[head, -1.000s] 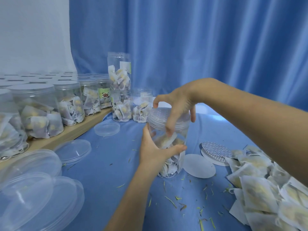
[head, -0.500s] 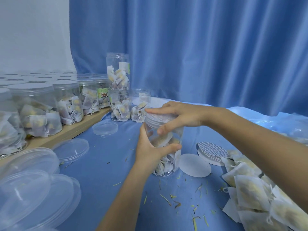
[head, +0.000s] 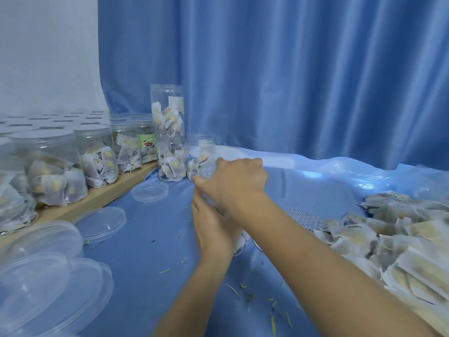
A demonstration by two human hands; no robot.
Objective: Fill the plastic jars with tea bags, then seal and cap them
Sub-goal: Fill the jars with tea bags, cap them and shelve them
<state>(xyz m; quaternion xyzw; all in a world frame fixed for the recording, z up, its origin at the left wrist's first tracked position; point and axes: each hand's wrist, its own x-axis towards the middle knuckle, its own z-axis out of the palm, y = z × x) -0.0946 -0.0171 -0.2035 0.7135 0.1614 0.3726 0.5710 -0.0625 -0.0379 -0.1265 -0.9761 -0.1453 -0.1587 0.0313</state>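
Head view. Clear plastic jar of tea bags (head: 239,239): upright on blue cloth (head: 145,251), mostly hidden by both hands. Left hand (head: 213,227): wrapped round the jar's side. Right hand (head: 239,183): laid over the jar mouth, pressing a patterned round seal (head: 206,171); fingers bent, blurred. Loose pile of white tea bags (head: 388,239): right. Clear round lids (head: 48,276): left. Filled capped jars (head: 48,166): wooden shelf (head: 102,200)

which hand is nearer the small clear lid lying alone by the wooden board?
Left. The left hand sits just right of the lid; the right hand is farther right, over the jar.
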